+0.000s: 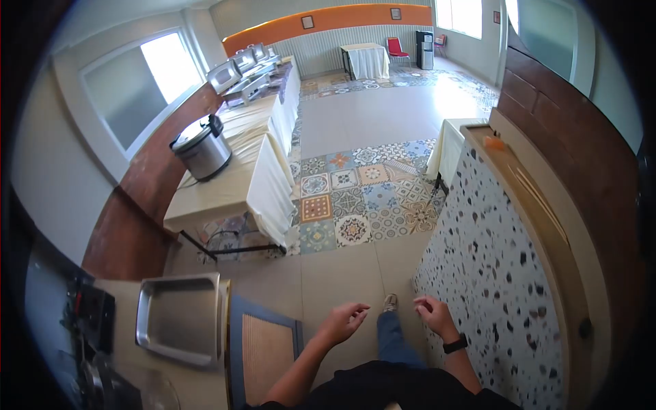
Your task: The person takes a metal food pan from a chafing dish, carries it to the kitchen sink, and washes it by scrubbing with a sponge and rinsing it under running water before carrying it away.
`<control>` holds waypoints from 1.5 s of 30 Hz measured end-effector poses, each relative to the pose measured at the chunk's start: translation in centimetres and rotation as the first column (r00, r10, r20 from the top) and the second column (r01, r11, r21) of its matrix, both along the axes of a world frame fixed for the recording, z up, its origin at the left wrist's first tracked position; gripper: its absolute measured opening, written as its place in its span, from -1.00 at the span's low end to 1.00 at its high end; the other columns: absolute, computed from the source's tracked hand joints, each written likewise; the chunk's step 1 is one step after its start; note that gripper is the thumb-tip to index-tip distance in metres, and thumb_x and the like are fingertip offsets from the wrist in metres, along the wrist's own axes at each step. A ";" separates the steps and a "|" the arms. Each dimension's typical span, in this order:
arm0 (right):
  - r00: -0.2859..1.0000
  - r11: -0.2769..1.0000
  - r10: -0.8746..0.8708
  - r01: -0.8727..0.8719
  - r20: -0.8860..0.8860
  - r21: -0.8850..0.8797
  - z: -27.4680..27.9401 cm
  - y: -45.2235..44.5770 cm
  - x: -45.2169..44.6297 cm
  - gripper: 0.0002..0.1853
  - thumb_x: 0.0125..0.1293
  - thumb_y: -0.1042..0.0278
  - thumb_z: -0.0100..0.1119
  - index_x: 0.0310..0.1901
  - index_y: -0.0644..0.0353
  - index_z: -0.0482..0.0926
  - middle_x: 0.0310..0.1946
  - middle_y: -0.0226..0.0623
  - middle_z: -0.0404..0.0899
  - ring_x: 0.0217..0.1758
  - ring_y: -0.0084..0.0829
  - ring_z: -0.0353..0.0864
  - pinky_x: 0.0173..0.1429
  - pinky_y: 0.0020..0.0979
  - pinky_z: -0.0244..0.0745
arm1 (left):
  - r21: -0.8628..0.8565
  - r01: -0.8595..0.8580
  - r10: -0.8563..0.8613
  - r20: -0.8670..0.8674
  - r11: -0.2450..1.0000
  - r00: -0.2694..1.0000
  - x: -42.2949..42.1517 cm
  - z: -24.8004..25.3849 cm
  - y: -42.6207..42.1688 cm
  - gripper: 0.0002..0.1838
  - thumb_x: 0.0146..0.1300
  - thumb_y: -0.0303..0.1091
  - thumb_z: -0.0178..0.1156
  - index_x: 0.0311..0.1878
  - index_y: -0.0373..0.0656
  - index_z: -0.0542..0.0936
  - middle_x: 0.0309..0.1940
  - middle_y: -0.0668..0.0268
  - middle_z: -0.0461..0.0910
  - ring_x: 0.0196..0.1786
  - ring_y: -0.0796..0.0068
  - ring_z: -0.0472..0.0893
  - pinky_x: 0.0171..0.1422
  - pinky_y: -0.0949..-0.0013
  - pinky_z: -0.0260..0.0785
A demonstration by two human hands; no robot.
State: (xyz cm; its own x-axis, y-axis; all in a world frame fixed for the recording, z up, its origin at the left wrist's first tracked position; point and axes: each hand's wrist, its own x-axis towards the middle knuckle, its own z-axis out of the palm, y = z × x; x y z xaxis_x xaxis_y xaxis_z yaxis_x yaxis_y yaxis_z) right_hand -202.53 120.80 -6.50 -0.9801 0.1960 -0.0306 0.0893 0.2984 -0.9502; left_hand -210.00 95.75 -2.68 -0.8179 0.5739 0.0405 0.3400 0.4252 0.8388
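Note:
My left hand (346, 322) hangs in the air at waist height, its fingers loosely bent and holding nothing. Level with it, my right hand (436, 318) is also free of any object, fingers half curled, with a dark watch (455, 344) on the wrist. It is nearest to the speckled front of a counter (488, 273), and I see no clear contact. To the left of my left hand are a blue-framed panel (298, 335) and a shallow steel pan (216, 345) lying on a worktop (123, 288).
A rice cooker (205, 152) stands on a cloth-covered table (225, 201) ahead left; chafing dishes (236, 72) line the table beyond. Patterned tiles (348, 201) cross the floor. Farther off are a white-draped table (369, 61), a red chair (396, 49) and a water dispenser (424, 51).

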 end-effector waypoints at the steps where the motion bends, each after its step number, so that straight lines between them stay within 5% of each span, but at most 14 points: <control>1: 1.000 1.000 -0.006 0.005 0.018 0.013 -1.0 1.5 -2.2 -0.81 0.14 0.45 -0.02 -0.21 0.26 0.50 -0.48 -0.31 0.55 -0.36 -0.54 0.55 -0.25 -0.53 0.42 | -0.009 0.006 -0.006 0.000 1.000 1.000 -2.7 -0.4 1.0 -0.79 0.15 -0.34 0.07 -0.19 -0.22 0.53 -0.35 0.15 0.56 -0.31 0.36 0.56 -0.20 0.39 0.38; 6: 0.990 1.000 -0.003 0.002 0.142 0.007 -2.6 6.1 -11.3 -0.80 0.12 0.45 0.00 -0.21 0.28 0.49 -0.42 -0.25 0.57 -0.34 -0.48 0.57 -0.21 -0.51 0.43 | -0.117 -0.009 0.026 0.138 0.993 0.990 -12.9 -2.3 3.8 -0.74 0.15 -0.27 0.05 -0.14 -0.20 0.50 -0.33 0.12 0.54 -0.27 0.31 0.55 -0.17 0.34 0.38; 9: 0.994 0.998 0.052 -0.056 0.096 0.033 -1.7 9.2 -21.1 -0.81 0.12 0.45 -0.01 -0.23 0.28 0.49 -0.44 -0.25 0.56 -0.36 -0.49 0.56 -0.24 -0.50 0.43 | -0.337 0.098 -0.044 0.162 0.936 0.986 -20.9 -3.3 5.2 -0.70 0.15 -0.27 0.07 -0.09 -0.22 0.48 -0.28 0.12 0.54 -0.28 0.34 0.55 -0.16 0.38 0.38; 12: 0.991 0.981 0.129 -0.123 -0.029 0.150 0.8 11.0 -32.9 -0.82 0.13 0.43 -0.01 -0.24 0.27 0.50 -0.46 -0.25 0.55 -0.41 -0.49 0.54 -0.29 -0.48 0.42 | -0.300 0.081 -0.039 0.142 0.951 0.989 -28.9 -2.3 6.4 -0.66 0.14 -0.25 0.07 -0.05 -0.22 0.44 -0.26 0.12 0.54 -0.24 0.34 0.54 -0.12 0.37 0.37; 14: 0.976 0.942 0.208 -0.184 -0.057 0.279 3.8 11.2 -40.2 -0.82 0.13 0.40 0.01 -0.24 0.25 0.50 -0.47 -0.26 0.55 -0.42 -0.49 0.53 -0.31 -0.47 0.41 | -0.228 -0.084 0.118 0.139 0.970 0.983 -33.3 -1.2 7.0 -0.65 0.14 -0.23 0.07 -0.05 -0.22 0.45 -0.26 0.12 0.54 -0.22 0.34 0.54 -0.10 0.37 0.36; 18: 0.945 0.954 0.299 -0.299 -0.131 0.025 5.7 9.7 -52.5 -0.81 0.13 0.38 0.02 -0.23 0.22 0.49 -0.49 -0.25 0.54 -0.42 -0.42 0.52 -0.31 -0.47 0.40 | -0.208 -0.235 0.288 0.281 0.949 0.916 -41.1 -0.7 8.0 -0.60 0.13 -0.16 0.05 -0.04 -0.23 0.45 -0.25 0.10 0.53 -0.15 0.24 0.52 -0.06 0.32 0.34; 23: 0.903 0.905 0.422 -0.415 -0.080 0.095 1.6 10.1 -64.4 -0.78 0.13 0.37 -0.01 -0.18 0.18 0.48 -0.40 -0.18 0.56 -0.34 -0.32 0.55 -0.24 -0.39 0.41 | -0.445 -0.019 0.182 0.326 0.895 0.928 -53.3 -6.3 7.5 -0.57 0.11 -0.14 0.08 -0.02 -0.23 0.45 -0.25 0.12 0.54 -0.15 0.27 0.53 -0.06 0.34 0.34; 30: 0.949 0.938 0.288 -0.306 0.127 0.161 -0.8 13.6 -77.6 -0.77 0.16 0.33 -0.01 -0.16 0.18 0.47 -0.39 -0.23 0.55 -0.37 -0.35 0.53 -0.24 -0.40 0.39 | -0.275 -0.027 0.111 0.295 0.961 0.949 -77.6 -3.6 11.7 -0.64 0.13 -0.24 0.08 -0.06 -0.27 0.47 -0.29 0.13 0.55 -0.23 0.35 0.55 -0.12 0.38 0.36; 36: 0.990 0.985 -0.079 0.096 -0.117 0.143 0.6 18.3 -89.7 -0.81 0.11 0.41 0.00 -0.23 0.20 0.49 -0.51 -0.17 0.50 -0.45 -0.26 0.49 -0.35 -0.40 0.38 | -0.114 0.192 -0.175 0.138 0.975 0.975 -96.1 1.0 20.9 -0.71 0.14 -0.32 0.06 -0.11 -0.28 0.48 -0.36 0.14 0.54 -0.30 0.39 0.55 -0.20 0.41 0.37; 41: 0.963 0.969 -0.241 0.245 0.124 -0.016 -0.7 22.3 -97.0 -0.82 0.15 0.43 0.00 -0.21 0.23 0.50 -0.59 -0.34 0.49 -0.53 -0.59 0.43 -0.40 -0.50 0.37 | -0.043 0.362 -0.358 0.089 0.931 0.930 -107.1 1.6 28.1 -0.72 0.14 -0.32 0.06 -0.10 -0.24 0.48 -0.32 0.16 0.55 -0.24 0.39 0.55 -0.16 0.40 0.36; 45: 0.954 0.962 -0.261 0.270 0.148 -0.049 -5.4 27.5 -105.0 -0.84 0.13 0.45 0.02 -0.24 0.24 0.50 -0.58 -0.35 0.51 -0.53 -0.60 0.45 -0.40 -0.54 0.36 | -0.049 0.354 -0.342 0.162 0.934 0.926 -116.1 -1.4 31.8 -0.71 0.14 -0.30 0.06 -0.09 -0.21 0.48 -0.32 0.16 0.55 -0.24 0.37 0.56 -0.15 0.39 0.37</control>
